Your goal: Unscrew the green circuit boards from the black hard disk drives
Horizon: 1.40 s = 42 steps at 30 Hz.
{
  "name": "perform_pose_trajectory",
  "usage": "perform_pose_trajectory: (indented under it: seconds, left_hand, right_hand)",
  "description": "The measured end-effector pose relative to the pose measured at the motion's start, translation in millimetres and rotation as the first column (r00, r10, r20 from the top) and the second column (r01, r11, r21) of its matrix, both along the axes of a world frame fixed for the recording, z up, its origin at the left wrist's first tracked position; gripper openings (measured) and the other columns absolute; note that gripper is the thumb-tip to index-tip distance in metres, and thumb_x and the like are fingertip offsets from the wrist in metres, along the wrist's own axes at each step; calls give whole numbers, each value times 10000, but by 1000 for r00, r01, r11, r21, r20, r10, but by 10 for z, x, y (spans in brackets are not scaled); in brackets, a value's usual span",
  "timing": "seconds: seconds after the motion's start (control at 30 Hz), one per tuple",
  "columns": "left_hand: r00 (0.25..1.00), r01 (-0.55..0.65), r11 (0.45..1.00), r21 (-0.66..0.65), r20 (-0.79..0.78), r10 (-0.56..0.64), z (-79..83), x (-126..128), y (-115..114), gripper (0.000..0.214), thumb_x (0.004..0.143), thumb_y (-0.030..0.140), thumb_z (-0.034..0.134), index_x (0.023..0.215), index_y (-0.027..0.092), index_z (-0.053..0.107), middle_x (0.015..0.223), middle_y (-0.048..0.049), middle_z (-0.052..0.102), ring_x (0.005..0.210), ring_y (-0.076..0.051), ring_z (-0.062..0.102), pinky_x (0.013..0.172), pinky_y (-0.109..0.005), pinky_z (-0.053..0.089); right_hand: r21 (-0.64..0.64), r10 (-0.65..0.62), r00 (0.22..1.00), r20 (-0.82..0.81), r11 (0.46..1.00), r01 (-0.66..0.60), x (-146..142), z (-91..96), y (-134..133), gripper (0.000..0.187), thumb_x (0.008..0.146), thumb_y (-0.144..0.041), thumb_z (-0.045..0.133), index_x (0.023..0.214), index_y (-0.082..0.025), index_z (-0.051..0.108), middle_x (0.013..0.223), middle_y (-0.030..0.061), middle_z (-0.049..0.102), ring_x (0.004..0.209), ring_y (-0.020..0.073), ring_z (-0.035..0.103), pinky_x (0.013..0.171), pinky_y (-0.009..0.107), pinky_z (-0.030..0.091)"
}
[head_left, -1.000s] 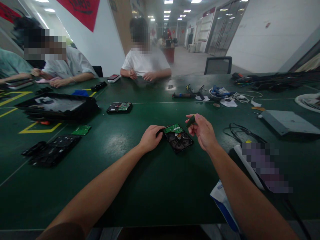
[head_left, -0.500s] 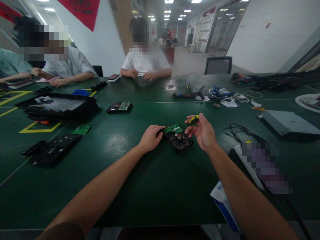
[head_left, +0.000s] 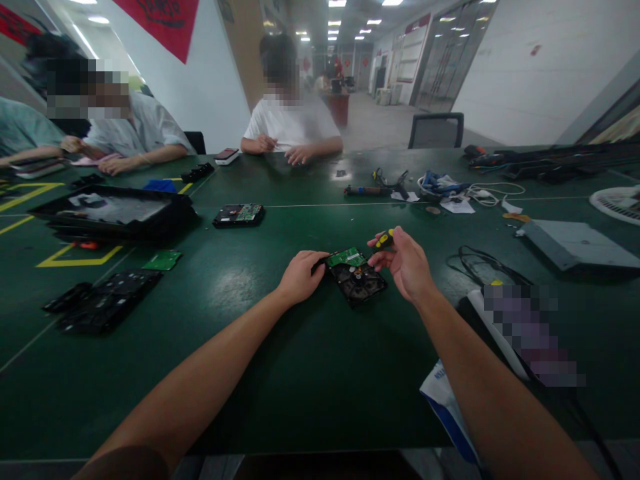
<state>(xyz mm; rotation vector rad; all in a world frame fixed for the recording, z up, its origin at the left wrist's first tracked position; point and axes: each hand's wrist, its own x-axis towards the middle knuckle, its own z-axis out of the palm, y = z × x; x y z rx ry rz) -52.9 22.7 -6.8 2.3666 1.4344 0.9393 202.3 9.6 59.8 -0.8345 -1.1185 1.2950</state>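
Observation:
In front of me on the green table lies a hard drive [head_left: 357, 283], its green circuit board [head_left: 347, 257] facing up along the far side. My left hand [head_left: 303, 275] grips the drive's left corner, fingers closed on its edge. Just right of the drive, my right hand [head_left: 407, 263] holds a yellow-and-black screwdriver [head_left: 384, 240] by its handle, slanting over the board side. The tip of the screwdriver cannot be made out. The fingertips of that hand hover close to the drive's right edge.
Another hard drive [head_left: 239, 215] lies farther left. A black casing [head_left: 120, 212], a loose green board [head_left: 163, 260] and black drive parts [head_left: 113, 300] are at left. A grey metal box [head_left: 583, 245], cables and a blue-white packet [head_left: 447, 407] lie at right. People sit opposite.
My right hand and the screwdriver have shifted and turned very slightly. My left hand and the hard drive stay in place. The person opposite has moved their hands a little.

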Motion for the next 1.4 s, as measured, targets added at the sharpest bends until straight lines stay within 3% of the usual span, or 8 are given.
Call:
perform_pose_trajectory:
  seconds: [0.13, 0.3, 0.5, 0.73, 0.9, 1.03, 1.3, 1.4]
  left_hand:
    - [1000, 6, 1000, 12, 3, -6, -23, -4, 9, 335, 979, 185, 583, 1298, 206, 685, 1226, -76, 739, 1179, -258, 642, 1069, -452, 516]
    - [1000, 6, 1000, 8, 3, -6, -35, -6, 19, 341, 972, 183, 587, 1298, 215, 683, 1218, -73, 741, 1179, -256, 644, 1072, -448, 517]
    - [1000, 4, 1000, 2, -1, -4, -18, -11, 14, 343, 974, 186, 585, 1300, 226, 683, 1225, -68, 739, 1179, -254, 643, 1067, -449, 521]
    - [1000, 1, 1000, 5, 0, -1, -27, -7, 9, 346, 974, 186, 582, 1302, 227, 682, 1227, -67, 737, 1189, -255, 640, 1080, -452, 513]
    - [1000, -4, 1000, -5, 0, 4, -18, -6, 9, 346, 975, 196, 583, 1304, 236, 680, 1232, -66, 736, 1195, -259, 640, 1076, -462, 517]
    - [1000, -4, 1000, -5, 1, 4, -11, -2, 4, 349, 975, 191, 577, 1305, 232, 681, 1224, -70, 737, 1192, -259, 638, 1071, -458, 519]
    - [1000, -1, 1000, 2, 1, 1, -2, 3, -7, 347, 977, 185, 579, 1307, 224, 680, 1226, -68, 737, 1183, -255, 638, 1072, -450, 516]
    - [1000, -2, 1000, 1, 4, 2, -1, 2, -7, 344, 977, 184, 579, 1304, 221, 680, 1228, -69, 737, 1185, -255, 639, 1076, -450, 515]
  right_hand:
    - [-2, -12, 999, 32, 1000, 13, 11, 22, 2, 467, 936, -657, 610, 1069, -219, 704, 969, 64, 713, 591, 116, 644, 445, 250, 455]
    - [26, -26, 991, 131, 999, 23, 7, -4, 1, 373, 879, -599, 731, 979, -242, 696, 657, -24, 574, 538, 108, 559, 402, 215, 374]
    - [-11, -25, 997, 75, 1000, 26, 1, -3, -3, 422, 854, -613, 748, 961, -245, 572, 1029, 46, 721, 589, 107, 645, 391, 222, 409]
    - [-10, 31, 999, 18, 999, -30, 12, -4, 13, 522, 932, -713, 564, 1029, -216, 688, 1042, 89, 722, 611, 124, 651, 455, 265, 483]
    - [10, -3, 997, 81, 1000, 2, 16, -2, 7, 387, 904, -618, 677, 973, -238, 691, 1006, 46, 713, 571, 98, 594, 402, 234, 402]
    - [1, -5, 998, 60, 1000, 5, 6, 6, -14, 360, 873, -573, 741, 932, -237, 626, 1022, 41, 726, 592, 107, 630, 417, 230, 420]
    - [-7, 44, 999, -11, 999, -44, 25, -2, 19, 493, 964, -682, 530, 1072, -227, 686, 1038, 78, 732, 637, 142, 671, 537, 301, 543]
    - [-6, 19, 999, 26, 1000, -19, 22, -13, 23, 418, 932, -641, 621, 1000, -231, 670, 1052, 71, 730, 615, 125, 647, 491, 279, 496]
